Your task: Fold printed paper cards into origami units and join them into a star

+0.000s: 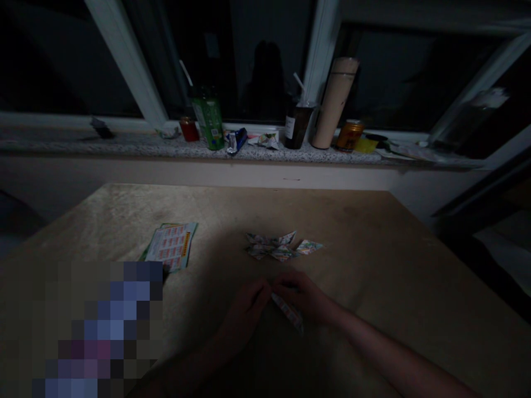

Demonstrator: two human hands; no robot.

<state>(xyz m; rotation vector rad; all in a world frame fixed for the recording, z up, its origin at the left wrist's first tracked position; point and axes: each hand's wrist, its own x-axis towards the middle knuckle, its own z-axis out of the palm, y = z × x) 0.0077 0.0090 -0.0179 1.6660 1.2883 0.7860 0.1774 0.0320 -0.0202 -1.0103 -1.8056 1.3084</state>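
My left hand (248,303) and my right hand (302,296) meet low in the middle of the view, fingers closed at the upper end of a folded strip of printed paper (288,314). The strip slants down to the right, its lower end pointing toward me. My fingers cover its upper end. Just beyond my hands lie several folded paper pieces (271,246) in a cluster, pointed at their ends. One more pointed folded piece (309,246) sits at the cluster's right side. The light is dim and my fingertips are partly lost in shadow.
A stack of printed cards (172,246) lies on the brown table (357,226) to the left. Along the stone windowsill (145,146) stand a green container (209,121), a dark drink cup (296,127), a tall pink flask (335,102) and a gold can (349,135). A pixelated patch hides the lower left.
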